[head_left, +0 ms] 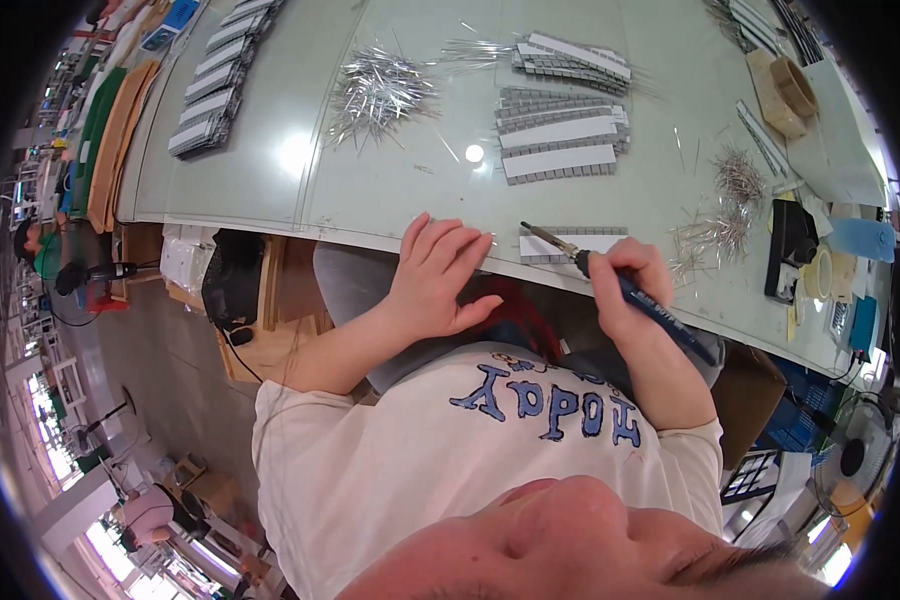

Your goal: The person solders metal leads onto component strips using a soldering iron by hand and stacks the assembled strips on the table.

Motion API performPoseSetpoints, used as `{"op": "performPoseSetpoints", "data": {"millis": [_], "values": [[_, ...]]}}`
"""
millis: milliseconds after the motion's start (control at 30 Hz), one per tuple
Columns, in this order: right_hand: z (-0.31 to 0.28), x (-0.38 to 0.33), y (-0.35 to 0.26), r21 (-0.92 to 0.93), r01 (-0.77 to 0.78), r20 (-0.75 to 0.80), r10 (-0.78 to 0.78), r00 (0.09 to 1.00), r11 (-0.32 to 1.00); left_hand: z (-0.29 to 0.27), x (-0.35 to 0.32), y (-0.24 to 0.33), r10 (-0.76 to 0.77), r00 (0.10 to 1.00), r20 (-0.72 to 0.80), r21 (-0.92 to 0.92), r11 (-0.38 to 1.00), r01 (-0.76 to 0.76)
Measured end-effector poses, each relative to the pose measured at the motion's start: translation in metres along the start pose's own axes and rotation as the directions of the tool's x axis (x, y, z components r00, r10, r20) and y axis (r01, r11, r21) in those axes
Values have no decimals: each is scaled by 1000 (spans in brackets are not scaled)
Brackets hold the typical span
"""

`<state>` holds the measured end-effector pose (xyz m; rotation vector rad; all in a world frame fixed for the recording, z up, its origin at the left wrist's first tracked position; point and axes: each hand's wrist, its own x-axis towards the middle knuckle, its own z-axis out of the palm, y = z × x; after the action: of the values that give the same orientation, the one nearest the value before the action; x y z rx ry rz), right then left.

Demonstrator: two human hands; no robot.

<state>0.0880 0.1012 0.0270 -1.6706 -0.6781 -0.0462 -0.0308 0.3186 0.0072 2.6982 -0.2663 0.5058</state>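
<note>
My right hand is closed round the blue handle of a soldering iron. Its metal tip points up and left, over a white-and-grey segmented strip lying at the table's near edge. To the left, my left hand is at the same edge with its fingers spread and nothing in them. Beyond the hands lie a stack of similar strips and another stack behind it. A heap of thin silvery wire pieces sits farther left.
A long row of stacked strips runs along the left of the table. On the right are tangled wire pieces, a tape roll, a black holder and a light-blue bottle. Other people are in the left background.
</note>
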Motion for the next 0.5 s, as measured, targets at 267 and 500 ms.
{"op": "performPoseSetpoints", "data": {"millis": [267,500], "values": [[8,-1,-1,-67,113,146,-103,984,991,7,-6,5,-26,999,-28,-15,1000,26],[9,-3,1,40,1,41,-3,999,999,13,-3,9,-54,998,-32,12,998,54]]}}
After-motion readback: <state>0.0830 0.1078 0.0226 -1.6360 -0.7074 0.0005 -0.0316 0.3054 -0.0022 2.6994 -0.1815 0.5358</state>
